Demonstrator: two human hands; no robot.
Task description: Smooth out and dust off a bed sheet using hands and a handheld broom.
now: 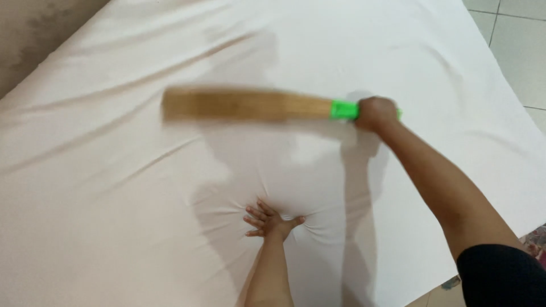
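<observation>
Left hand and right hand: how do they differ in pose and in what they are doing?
The left hand lies flat with fingers spread, pressing into the white sheet so creases radiate from it; the right hand is closed in a fist around the green handle of a straw-coloured brush. The left hand looks sharp; the brush is motion-blurred. Both arms reach over the same sheet.

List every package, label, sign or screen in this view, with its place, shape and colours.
None is in view: no package, label, sign or screen shows.
What shows instead: a white bed sheet that fills the frame.
A straw hand broom, tan with a bright green band at the handle, blurred, held by the right hand above the sheet.
The left hand pressed flat on the sheet, fingers spread.
</observation>
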